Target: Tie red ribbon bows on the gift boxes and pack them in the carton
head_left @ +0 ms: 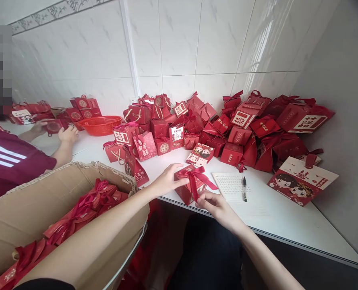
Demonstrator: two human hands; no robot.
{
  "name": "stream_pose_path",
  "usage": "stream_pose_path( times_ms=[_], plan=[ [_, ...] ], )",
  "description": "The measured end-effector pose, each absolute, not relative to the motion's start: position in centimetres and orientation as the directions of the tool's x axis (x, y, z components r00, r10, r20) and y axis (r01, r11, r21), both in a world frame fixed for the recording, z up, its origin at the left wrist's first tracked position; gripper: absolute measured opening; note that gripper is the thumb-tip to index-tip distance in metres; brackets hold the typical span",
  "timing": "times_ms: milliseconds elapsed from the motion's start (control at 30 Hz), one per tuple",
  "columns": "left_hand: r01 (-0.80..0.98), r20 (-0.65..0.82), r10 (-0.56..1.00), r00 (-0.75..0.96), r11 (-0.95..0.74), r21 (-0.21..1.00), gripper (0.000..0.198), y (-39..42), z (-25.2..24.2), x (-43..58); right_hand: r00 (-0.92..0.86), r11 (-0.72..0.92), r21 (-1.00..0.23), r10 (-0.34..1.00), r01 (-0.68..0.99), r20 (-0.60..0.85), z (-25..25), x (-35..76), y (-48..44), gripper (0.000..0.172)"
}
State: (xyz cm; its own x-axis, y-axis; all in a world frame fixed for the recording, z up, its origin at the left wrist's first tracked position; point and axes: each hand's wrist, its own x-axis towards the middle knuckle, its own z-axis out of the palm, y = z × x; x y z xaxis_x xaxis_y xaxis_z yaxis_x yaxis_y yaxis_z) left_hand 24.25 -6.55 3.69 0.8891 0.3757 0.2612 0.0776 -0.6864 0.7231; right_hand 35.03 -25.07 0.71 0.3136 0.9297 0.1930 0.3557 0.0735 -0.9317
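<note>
A small red gift box (183, 192) with a satin bow (193, 174) on top stands near the table's front edge. My left hand (166, 181) is at its upper left, thumb against the bow and fingers partly hidden behind the box. One hanging tail of the red ribbon (194, 189) is pinched between the thumb and fingers of my right hand (212, 204), low at the box's front right. Beside the box lies a sheet of lined paper (231, 185) with handwriting, and a black pen (244, 188) rests on it.
Many red gift boxes (166, 131) are piled along the tiled wall. A larger box with cartoon figures (299, 181) stands at right. An open cardboard carton (76, 171) at left holds ribboned boxes. Beyond it are an orange-red basket (102, 125) and another person's hands (67, 137) handling a red box.
</note>
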Motion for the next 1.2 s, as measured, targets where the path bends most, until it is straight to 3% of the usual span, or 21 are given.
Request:
stream_pose_path(
  times_ms=[67,133,267,333,433,500,567,633,700,767,933,1133,1200],
  plan=[
    [0.021,0.297,0.303,0.905,-0.732,0.681,0.050,-6.8,3.7,24.4,0.296,0.119,-0.925,0.926,0.361,0.235,0.7,34.6,-25.1,0.035],
    [-0.021,0.333,0.264,0.905,-0.755,0.655,0.034,-6.8,3.7,24.6,0.308,0.154,-0.915,0.910,0.373,0.278,0.5,34.2,-25.1,0.033],
    [-0.030,0.388,0.285,0.876,-0.771,0.636,0.021,-6.3,3.9,24.9,0.314,0.171,-0.886,0.892,0.430,0.324,0.3,33.4,-25.1,0.033],
    [-0.008,0.380,0.305,0.873,-0.771,0.637,0.021,-6.2,3.9,24.8,0.281,0.119,-0.869,0.918,0.480,0.281,0.3,33.0,-25.4,0.035],
    [0.014,0.381,0.332,0.863,-0.769,0.639,0.017,-6.1,3.8,24.8,0.217,-0.014,-0.892,0.972,0.452,0.094,1.0,33.1,-26.0,0.042],
    [0.025,0.376,0.359,0.854,-0.751,0.660,0.014,-6.0,3.7,24.8,0.288,-0.090,-0.929,0.958,0.358,0.018,1.7,34.0,-26.4,0.052],
    [0.047,0.351,0.383,0.854,-0.729,0.683,0.015,-5.9,3.6,24.9,0.505,-0.108,-0.937,0.859,0.334,0.081,2.5,35.5,-26.2,0.059],
    [0.081,0.324,0.404,0.855,-0.722,0.688,0.017,-5.9,3.5,25.0,0.661,-0.134,-0.899,0.723,0.418,0.200,2.9,37.3,-25.4,0.061],
    [0.105,0.306,0.421,0.854,-0.715,0.691,0.018,-6.0,3.5,25.0,0.671,-0.185,-0.849,0.702,0.496,0.239,3.0,38.8,-24.2,0.058],
    [0.100,0.299,0.432,0.851,-0.691,0.716,0.019,-6.1,3.4,25.0,0.622,-0.223,-0.837,0.765,0.499,0.167,2.8,39.6,-22.9,0.056],
    [0.051,0.251,0.467,0.848,-0.542,0.839,0.019,-6.3,3.1,25.3,0.540,-0.233,-0.907,0.842,0.349,-0.009,2.4,39.9,-21.4,0.050],
    [0.101,-0.058,0.549,0.833,-0.047,0.994,0.030,-6.4,3.5,25.5,0.468,-0.056,-0.997,0.883,0.061,-0.021,1.8,39.9,-21.9,0.045],
    [0.147,-0.116,0.569,0.814,-0.008,0.989,0.034,-6.4,3.6,25.3,0.474,-0.047,-0.999,0.880,0.013,-0.035,1.5,39.9,-21.9,0.045]
  ],
)
